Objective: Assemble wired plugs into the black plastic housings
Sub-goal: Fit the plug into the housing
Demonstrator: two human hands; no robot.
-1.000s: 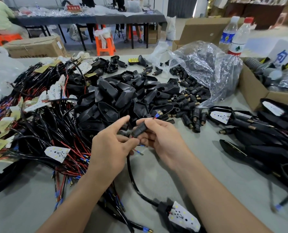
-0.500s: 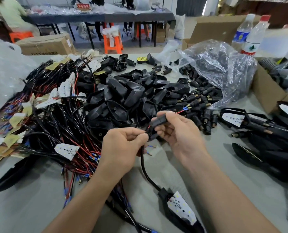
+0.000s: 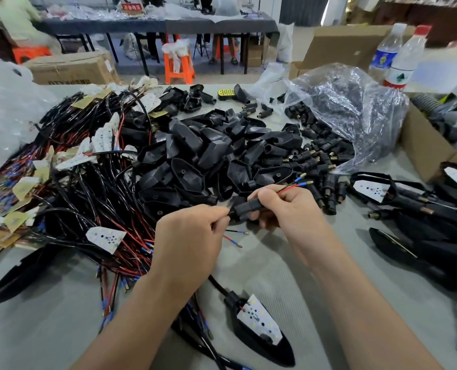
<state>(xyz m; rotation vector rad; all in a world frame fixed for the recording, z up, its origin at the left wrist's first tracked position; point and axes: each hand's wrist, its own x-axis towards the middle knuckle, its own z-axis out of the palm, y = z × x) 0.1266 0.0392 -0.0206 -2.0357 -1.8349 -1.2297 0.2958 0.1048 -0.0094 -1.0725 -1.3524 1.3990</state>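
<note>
My right hand (image 3: 288, 212) grips a small black plug sleeve (image 3: 248, 206) above the table's middle. Red and black wires (image 3: 294, 184) with metal tips stick out past its thumb to the upper right. My left hand (image 3: 192, 236) pinches the black cable just left of the sleeve. That cable runs down under my left wrist to a black housing with a white LED board (image 3: 259, 321) lying near the front edge. A heap of empty black plastic housings (image 3: 195, 156) sits behind my hands.
A tangle of red and black wired boards (image 3: 88, 188) covers the left. Small black plug sleeves (image 3: 321, 161) spill from a clear plastic bag (image 3: 350, 110). Finished black units (image 3: 422, 231) lie at the right, beside a cardboard box (image 3: 425, 145) and two bottles (image 3: 401, 62).
The wire tips have come further out of the sleeve's right end. My left hand closed into a pinch on the cable, and my hands spread slightly apart.
</note>
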